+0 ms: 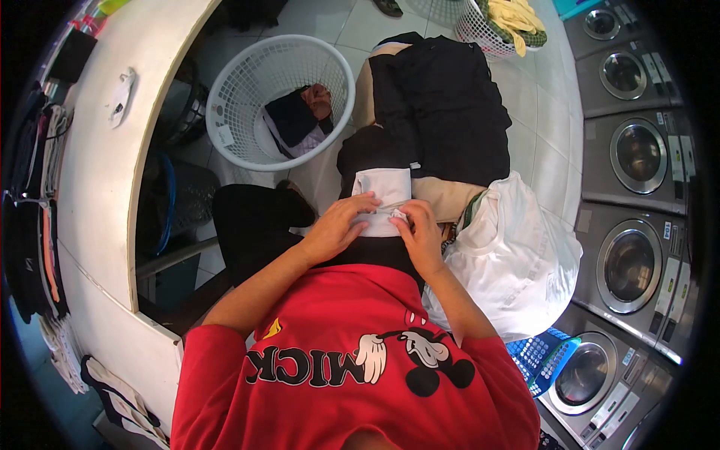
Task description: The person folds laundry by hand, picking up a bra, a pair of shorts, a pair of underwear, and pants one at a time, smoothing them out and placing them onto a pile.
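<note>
A small folded white cloth (382, 187) lies across my dark-clothed lap, its lower part doubled into a band. My left hand (339, 227) grips the left side of this band, with fingertips on the fold and the thumb lower down. At the right end, my right hand (420, 234) pinches a bunched bit of the same cloth between thumb and fingers. Part of the band is hidden under both hands. Beyond my knees, a large black garment (450, 105) is spread over beige cloth. A white garment in a pile (517, 255) sits beside my right forearm.
A white laundry basket (225, 97) with a few dark clothes stands ahead to the left. Another basket (474, 34) holds yellow cloth. A blue basket (544, 360) is low at right, by the stacked washing machines (637, 154). A white counter (105, 172) runs along the left.
</note>
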Demonstrator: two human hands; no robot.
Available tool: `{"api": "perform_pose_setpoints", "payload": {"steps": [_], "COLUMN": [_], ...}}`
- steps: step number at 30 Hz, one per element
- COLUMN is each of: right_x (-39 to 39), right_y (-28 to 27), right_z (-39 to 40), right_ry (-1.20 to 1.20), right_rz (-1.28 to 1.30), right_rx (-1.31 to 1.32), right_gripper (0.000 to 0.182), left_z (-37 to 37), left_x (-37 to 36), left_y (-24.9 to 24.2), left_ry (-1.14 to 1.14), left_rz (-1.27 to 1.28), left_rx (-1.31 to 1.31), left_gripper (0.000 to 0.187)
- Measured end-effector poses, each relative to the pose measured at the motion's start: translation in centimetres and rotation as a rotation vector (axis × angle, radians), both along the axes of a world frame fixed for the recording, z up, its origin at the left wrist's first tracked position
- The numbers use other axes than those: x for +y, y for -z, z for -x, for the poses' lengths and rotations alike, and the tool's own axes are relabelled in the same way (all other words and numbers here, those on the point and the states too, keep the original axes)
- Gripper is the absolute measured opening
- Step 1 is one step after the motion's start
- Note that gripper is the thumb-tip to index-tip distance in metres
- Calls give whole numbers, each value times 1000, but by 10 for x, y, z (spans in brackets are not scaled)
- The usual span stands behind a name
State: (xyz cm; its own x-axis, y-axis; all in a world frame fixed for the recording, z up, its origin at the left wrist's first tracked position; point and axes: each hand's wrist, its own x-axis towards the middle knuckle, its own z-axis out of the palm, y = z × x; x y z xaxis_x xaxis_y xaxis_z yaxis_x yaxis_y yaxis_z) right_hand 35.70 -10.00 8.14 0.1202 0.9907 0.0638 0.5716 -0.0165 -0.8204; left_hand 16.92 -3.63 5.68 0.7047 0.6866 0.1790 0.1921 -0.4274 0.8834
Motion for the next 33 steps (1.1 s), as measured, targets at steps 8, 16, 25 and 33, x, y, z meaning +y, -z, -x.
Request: {"api": "perform_pose_setpoints", "payload": {"steps": [8,16,25,33], "right_x": [0,8,17,21], "right_y": [-11,1,19,26], "right_z": [-15,-23,-14,-6], "right_ry": [-290,-385,31,27], "right_rz": [-185,-204,74,-303], "right_rx": [-542,-574,203,-289], "right_gripper": [26,25,15,24], "left_z": [1,6,-10,-12], "left_x": [5,5,7,-7], "left_y": [3,-6,-2,16], "left_ry": [-15,39,-405,-559], "left_rz": [-179,-82,248,478], "left_rx": [54,91,48,-106], "left_gripper": [27,31,18,16]}}
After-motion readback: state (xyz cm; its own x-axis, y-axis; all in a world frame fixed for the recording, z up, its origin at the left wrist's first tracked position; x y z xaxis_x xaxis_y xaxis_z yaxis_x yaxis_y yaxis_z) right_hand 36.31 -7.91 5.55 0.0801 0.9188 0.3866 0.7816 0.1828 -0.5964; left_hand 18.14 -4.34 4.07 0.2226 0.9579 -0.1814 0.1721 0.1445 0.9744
